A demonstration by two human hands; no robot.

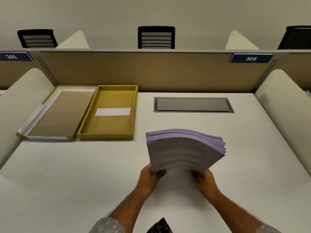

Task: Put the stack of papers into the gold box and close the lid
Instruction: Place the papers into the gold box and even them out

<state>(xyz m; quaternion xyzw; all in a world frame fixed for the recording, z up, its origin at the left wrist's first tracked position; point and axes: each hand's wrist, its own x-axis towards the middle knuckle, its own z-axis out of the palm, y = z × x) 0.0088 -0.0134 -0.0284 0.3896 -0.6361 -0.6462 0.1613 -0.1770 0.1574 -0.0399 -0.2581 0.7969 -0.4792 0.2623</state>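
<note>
A thick stack of papers [183, 150] with printed text is lifted off the white desk, its far end bowed upward. My left hand [150, 178] grips its near left corner and my right hand [204, 180] grips its near right corner. The gold box [85, 125] lies open at the back left of the desk, with a white slip on its floor. Its lid [55, 113] lies inside-up right beside it on the left, touching the box. The stack is to the right of the box and nearer to me.
A grey cable hatch [193, 105] is set into the desk [67, 174] at the back right. A tan partition [151, 71] closes the far edge, with curved white dividers [286, 105] on both sides. Chairs stand behind the partition.
</note>
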